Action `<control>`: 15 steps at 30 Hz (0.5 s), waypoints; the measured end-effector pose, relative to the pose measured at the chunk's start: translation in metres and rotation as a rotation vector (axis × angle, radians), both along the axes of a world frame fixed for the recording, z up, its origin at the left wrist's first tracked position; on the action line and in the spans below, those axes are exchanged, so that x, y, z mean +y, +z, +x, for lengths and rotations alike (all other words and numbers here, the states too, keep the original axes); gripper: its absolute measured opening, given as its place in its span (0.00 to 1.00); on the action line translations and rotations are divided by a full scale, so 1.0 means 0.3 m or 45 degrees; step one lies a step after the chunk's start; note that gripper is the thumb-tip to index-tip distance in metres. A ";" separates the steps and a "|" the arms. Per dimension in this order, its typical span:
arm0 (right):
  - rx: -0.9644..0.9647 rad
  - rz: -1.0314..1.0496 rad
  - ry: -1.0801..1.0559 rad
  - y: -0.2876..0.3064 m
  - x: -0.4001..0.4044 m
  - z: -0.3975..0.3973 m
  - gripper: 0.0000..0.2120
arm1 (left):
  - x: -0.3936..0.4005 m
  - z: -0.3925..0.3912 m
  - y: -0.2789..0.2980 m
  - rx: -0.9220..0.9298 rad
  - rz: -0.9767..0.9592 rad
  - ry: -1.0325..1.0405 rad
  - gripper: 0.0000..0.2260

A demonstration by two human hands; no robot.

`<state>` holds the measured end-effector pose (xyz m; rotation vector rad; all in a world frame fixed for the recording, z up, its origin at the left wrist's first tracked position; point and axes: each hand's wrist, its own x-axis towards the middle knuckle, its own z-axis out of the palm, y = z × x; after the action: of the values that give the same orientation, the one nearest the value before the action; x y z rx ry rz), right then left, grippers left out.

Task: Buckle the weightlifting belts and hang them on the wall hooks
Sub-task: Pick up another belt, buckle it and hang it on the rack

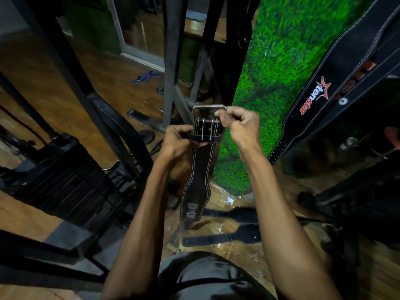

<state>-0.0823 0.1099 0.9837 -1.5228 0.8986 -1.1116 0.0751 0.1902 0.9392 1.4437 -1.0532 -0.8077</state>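
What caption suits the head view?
Both hands, left and right, fasten the buckle of a black belt.

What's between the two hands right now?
In the head view, the belt's buckle end spans the gap: the left hand grips its strap side, and the right hand pinches the metal buckle frame.

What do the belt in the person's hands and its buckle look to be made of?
The belt looks like thick black leather, matte, though synthetic leather cannot be ruled out: pale stitching runs along both edges and it hangs stiffly. The buckle looks like bare metal, probably steel: its silver bar and prongs shine. The left hand grips the strap; the right hand pinches the buckle's corner.
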 end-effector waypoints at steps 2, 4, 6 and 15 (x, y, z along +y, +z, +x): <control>-0.045 0.001 -0.058 0.000 0.004 0.016 0.04 | 0.008 0.051 0.040 -0.097 0.121 -0.146 0.13; -0.067 0.011 -0.106 -0.001 0.002 0.030 0.04 | 0.024 0.119 0.078 -0.156 0.181 -0.226 0.11; -0.076 0.007 -0.152 0.000 -0.012 0.039 0.06 | 0.032 0.184 0.116 -0.074 0.055 -0.189 0.13; -0.080 -0.049 -0.372 0.080 -0.072 0.012 0.07 | -0.185 0.030 0.186 0.007 -0.377 0.055 0.04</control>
<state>-0.0788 0.0881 1.0078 -1.4088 1.0853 -1.3847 0.0840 0.1348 0.9950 1.2078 -1.0840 -0.5961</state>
